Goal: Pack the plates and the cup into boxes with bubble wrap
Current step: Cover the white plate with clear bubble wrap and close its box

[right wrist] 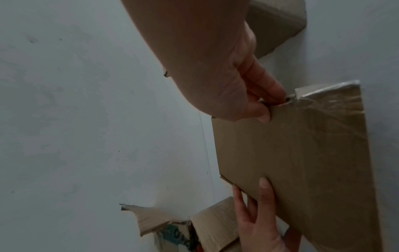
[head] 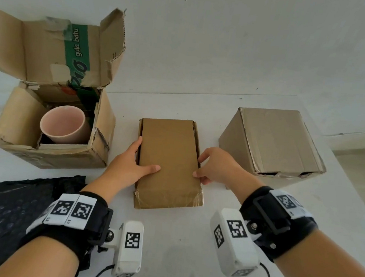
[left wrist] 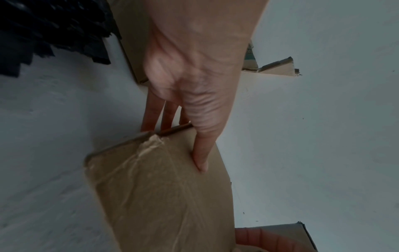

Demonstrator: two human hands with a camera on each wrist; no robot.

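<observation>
1. step in hand: closing the flat box (head: 169, 159) at table centre; left hand (head: 131, 162) and right hand (head: 213, 165) pinch its side edges.
2. cup (head: 64, 124) sits unwrapped in the open box (head: 52, 127) at 10 o'clock.
3. next move likely calls for the bubble wrap (head: 9, 211) at 8 o'clock.

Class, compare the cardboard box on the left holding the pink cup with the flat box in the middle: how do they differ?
The left box stands open, flaps up, with the pink cup tilted inside; the flat box is closed. The left box is taller, torn and carries green print; the flat box is low and plain. Only the flat box is held, left hand and right hand at its sides. Both are brown cardboard on the white table.
</observation>
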